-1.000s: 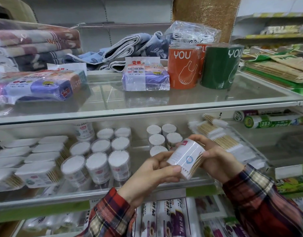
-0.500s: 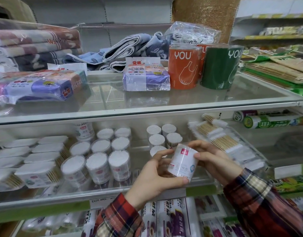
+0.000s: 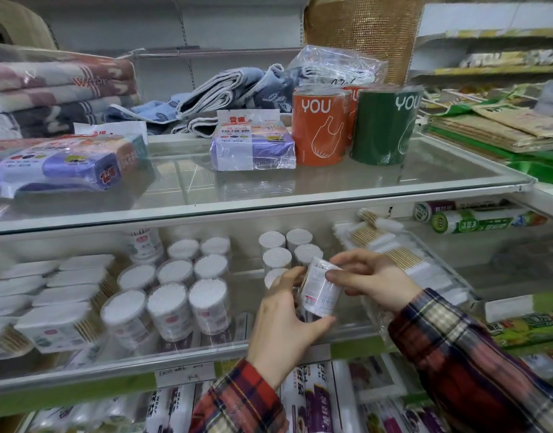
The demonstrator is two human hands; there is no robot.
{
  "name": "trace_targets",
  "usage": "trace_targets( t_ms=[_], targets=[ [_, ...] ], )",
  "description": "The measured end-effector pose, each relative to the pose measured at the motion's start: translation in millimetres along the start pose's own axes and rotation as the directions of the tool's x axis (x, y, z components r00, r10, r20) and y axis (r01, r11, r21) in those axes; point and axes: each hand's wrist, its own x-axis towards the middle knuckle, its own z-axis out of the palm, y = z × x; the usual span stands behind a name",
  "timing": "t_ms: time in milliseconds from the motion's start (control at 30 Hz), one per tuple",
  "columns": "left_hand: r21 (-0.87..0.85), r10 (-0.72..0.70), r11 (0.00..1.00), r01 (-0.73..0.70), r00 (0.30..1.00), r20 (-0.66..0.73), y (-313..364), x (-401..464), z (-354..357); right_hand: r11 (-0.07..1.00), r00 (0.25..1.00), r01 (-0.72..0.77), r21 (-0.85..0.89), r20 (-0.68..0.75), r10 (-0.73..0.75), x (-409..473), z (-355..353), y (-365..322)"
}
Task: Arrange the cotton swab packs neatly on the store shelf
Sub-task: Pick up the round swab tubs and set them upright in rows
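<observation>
A round cotton swab pack (image 3: 319,292) with a white label stands nearly upright between both hands, just above the front of the middle glass shelf (image 3: 356,334). My left hand (image 3: 284,320) grips it from the left and below, thumb under its base. My right hand (image 3: 370,278) pinches its top and right side. Behind it stand a few round packs (image 3: 276,256) in two short rows. To the left is a block of several round packs (image 3: 170,303). Flat rectangular swab packs (image 3: 50,323) lie at the far left.
Bagged wooden-stick swabs (image 3: 394,254) lie right of my hands. The upper glass shelf (image 3: 331,195) carries bag rolls, orange and green YOU cylinders (image 3: 319,126) and towels. Green-labelled rolls (image 3: 478,221) lie at the right. Wrap boxes (image 3: 316,398) fill the shelf below.
The held pack has turned from tilted with its sticks showing to nearly upright, and has moved down and forward toward the shelf behind the short rows. Both hands followed it.
</observation>
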Motion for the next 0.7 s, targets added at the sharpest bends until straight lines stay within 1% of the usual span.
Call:
trace_targets(
  t_ms=[233,500,533,633,700],
  targets=[
    [0.009,0.014,1.0,-0.014,0.999,0.048,-0.5,1.2,-1.6,1.0,1.0,-0.008,-0.015,0.016,0.008,-1.2,-2.9,-1.9],
    [0.0,-0.017,1.0,0.017,0.996,0.082,-2.2,3.0,-1.2,0.999,0.999,0.004,-0.038,0.033,-0.002,1.4,-6.9,-1.5],
    [-0.03,-0.022,0.999,0.025,0.996,0.088,-1.6,4.2,-3.1,0.999,0.999,0.012,-0.04,0.042,-0.011,2.3,-8.3,-1.6],
    [-0.21,-0.074,0.972,0.102,0.988,0.137,3.5,13.2,-13.4,0.997,0.997,0.052,-0.059,0.062,-0.048,6.7,-14.8,-5.8],
    [-0.266,-0.12,0.952,0.153,0.984,0.134,9.6,23.6,-21.0,0.994,0.995,0.079,-0.074,0.067,-0.074,10.8,-19.0,-11.3]
  ],
)
